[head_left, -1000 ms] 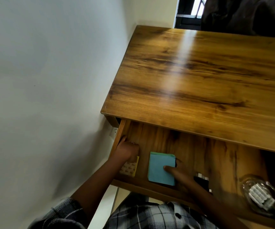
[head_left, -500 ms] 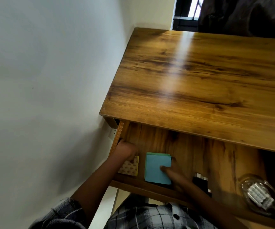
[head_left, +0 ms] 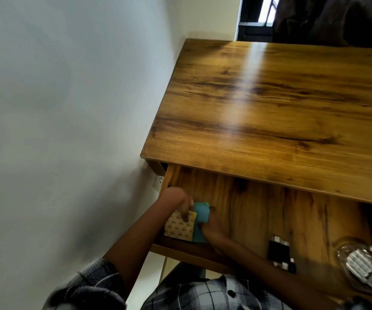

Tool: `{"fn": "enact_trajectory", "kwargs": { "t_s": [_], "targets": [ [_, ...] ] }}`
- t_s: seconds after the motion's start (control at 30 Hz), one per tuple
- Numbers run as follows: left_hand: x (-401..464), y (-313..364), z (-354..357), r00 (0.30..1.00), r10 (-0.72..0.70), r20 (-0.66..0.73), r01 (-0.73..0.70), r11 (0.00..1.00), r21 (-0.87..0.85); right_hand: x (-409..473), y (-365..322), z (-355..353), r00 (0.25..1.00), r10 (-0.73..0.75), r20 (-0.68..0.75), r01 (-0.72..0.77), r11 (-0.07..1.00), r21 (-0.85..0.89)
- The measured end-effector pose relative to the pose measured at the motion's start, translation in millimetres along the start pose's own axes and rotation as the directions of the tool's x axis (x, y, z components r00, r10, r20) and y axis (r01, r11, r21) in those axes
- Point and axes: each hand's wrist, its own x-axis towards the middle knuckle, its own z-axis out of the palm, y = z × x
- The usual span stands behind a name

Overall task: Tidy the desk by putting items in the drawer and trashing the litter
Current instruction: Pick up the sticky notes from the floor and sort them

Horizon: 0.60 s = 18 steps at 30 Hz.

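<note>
Drawer (head_left: 259, 209) hangs open under wooden desk (head_left: 270, 119) beside white wall (head_left: 68, 108).

drawer (head_left: 259, 209) open | left hand (head_left: 178, 201) on tan pad (head_left: 177, 227) | right hand (head_left: 210, 229) on blue pad (head_left: 201, 212) (pads touching)

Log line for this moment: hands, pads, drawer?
drawer: open | left hand: fingers on tan pad | right hand: on blue pad | pads: touching, drawer's left end

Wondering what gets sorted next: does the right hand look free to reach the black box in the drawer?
Probably yes: the black box lies uncovered in the drawer, beside the right forearm, though the right hand rests against the blue pad.
</note>
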Motion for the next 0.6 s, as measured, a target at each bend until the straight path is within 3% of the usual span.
{"fn": "enact_trajectory", "kwargs": {
  "t_s": [0.07, 0.17, 0.37, 0.6],
  "targets": [
    [3.0, -1.3, 1.6, 1.000, 0.006, -0.015, -0.007, 0.999, -0.046, -4.8, -3.7, 3.1, 0.999, 0.012, 0.049, -0.017, 0.993, 0.121],
    [6.7, -2.8, 8.3, 0.986, -0.018, -0.167, 0.009, 0.998, -0.058, -8.8, -9.2, 4.2, 0.991, 0.025, 0.130, -0.054, 0.973, 0.227],
    [5.4, -9.8, 23.3, 0.896, -0.003, -0.444, -0.009, 1.000, -0.023, -9.3, -6.8, 3.0, 0.995, 0.030, 0.099, -0.049, 0.978, 0.204],
    [9.0, -8.0, 50.5, 0.869, -0.009, -0.496, 0.102, 0.982, 0.160, -8.0, -4.6, -5.0, 0.994, 0.096, 0.052, -0.106, 0.958, 0.265]
  ]
}}
